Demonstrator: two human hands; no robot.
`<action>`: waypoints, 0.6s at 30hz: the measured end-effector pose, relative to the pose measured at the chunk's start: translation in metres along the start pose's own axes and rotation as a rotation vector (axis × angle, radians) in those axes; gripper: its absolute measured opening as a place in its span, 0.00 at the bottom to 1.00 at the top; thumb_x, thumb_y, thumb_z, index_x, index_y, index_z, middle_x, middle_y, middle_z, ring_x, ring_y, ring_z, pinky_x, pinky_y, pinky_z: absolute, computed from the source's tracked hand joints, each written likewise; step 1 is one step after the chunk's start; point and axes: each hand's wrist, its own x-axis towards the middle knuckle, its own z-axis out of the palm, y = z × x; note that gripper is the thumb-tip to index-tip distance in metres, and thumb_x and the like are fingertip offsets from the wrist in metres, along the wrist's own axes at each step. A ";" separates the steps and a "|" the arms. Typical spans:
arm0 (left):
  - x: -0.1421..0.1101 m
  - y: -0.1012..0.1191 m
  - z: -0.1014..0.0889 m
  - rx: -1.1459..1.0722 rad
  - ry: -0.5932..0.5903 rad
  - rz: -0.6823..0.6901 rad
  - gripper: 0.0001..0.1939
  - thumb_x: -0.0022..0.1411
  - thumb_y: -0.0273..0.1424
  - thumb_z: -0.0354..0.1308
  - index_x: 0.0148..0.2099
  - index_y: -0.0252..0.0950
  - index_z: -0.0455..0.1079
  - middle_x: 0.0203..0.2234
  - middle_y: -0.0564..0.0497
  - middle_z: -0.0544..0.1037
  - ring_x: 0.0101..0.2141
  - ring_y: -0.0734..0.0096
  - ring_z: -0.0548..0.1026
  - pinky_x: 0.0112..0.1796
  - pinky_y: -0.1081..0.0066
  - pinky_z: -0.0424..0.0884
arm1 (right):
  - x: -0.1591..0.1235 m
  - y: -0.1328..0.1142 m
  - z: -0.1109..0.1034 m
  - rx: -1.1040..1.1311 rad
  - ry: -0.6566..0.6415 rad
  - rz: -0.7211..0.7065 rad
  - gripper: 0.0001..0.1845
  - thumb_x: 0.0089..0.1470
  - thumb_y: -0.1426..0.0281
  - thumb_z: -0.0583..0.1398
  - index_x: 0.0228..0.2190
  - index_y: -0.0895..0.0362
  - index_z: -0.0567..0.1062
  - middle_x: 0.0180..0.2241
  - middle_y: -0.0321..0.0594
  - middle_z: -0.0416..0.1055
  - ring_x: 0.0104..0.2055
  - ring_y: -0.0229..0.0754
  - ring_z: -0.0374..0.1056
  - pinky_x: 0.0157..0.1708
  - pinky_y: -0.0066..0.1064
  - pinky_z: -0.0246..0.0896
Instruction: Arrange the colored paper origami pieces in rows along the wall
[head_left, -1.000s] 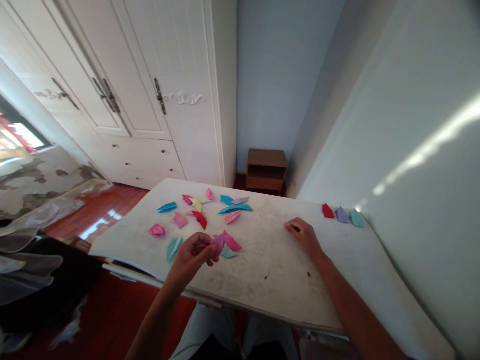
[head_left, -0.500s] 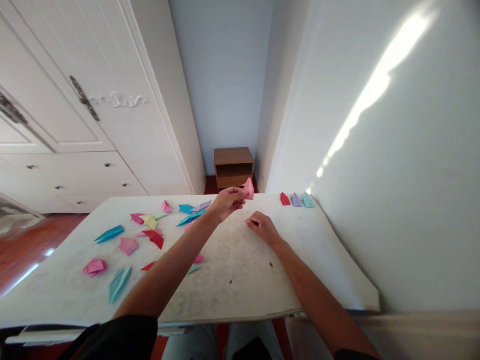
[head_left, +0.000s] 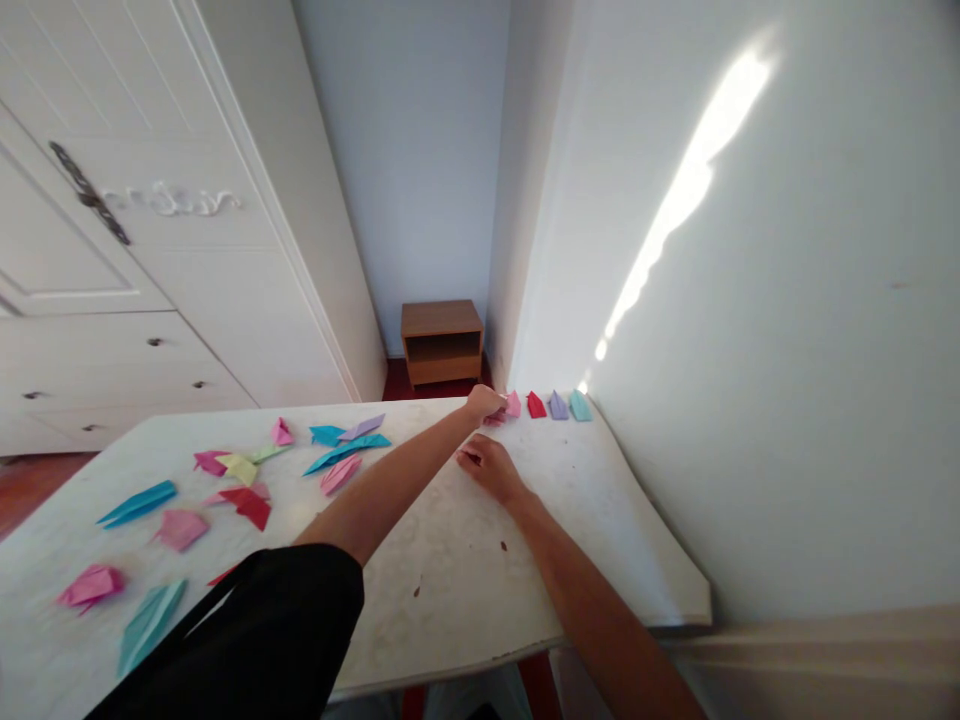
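At the far edge of the white table (head_left: 450, 520), my left hand (head_left: 486, 404) pinches a pink origami piece (head_left: 514, 405) by its left side. The piece is down at the tabletop, at the left end of a row. Beside it in that row are a red origami piece (head_left: 535, 405), a lavender one (head_left: 558, 405) and a light teal one (head_left: 580, 405). My right hand (head_left: 491, 468) rests on the table just nearer to me, its fingers curled in a loose fist with nothing showing in them.
Several loose origami pieces lie scattered on the left, among them a blue one (head_left: 139, 503), a red one (head_left: 249, 506) and a teal one (head_left: 151, 625). A wall (head_left: 787, 380) borders the table's right. Beyond stand a brown nightstand (head_left: 442, 318) and a white wardrobe (head_left: 225, 290).
My left hand has carried the pink origami piece right and down to the row's left end. My right hand stays curled on the table. The view has swung right.
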 end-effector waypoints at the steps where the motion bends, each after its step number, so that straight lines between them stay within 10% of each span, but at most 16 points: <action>1: 0.004 -0.001 0.002 0.016 0.013 0.000 0.01 0.57 0.22 0.57 0.34 0.28 0.68 0.21 0.52 0.73 0.22 0.76 0.73 0.28 0.74 0.72 | 0.000 0.000 0.000 0.004 0.001 0.004 0.16 0.56 0.71 0.56 0.18 0.59 0.61 0.23 0.35 0.59 0.26 0.34 0.55 0.28 0.27 0.48; 18: 0.010 -0.013 0.004 0.087 0.040 0.114 0.05 0.52 0.26 0.59 0.31 0.28 0.69 0.26 0.45 0.77 0.19 0.76 0.72 0.22 0.77 0.67 | 0.002 0.007 0.003 0.056 0.028 -0.018 0.12 0.53 0.74 0.56 0.20 0.58 0.64 0.25 0.37 0.63 0.28 0.36 0.59 0.30 0.26 0.51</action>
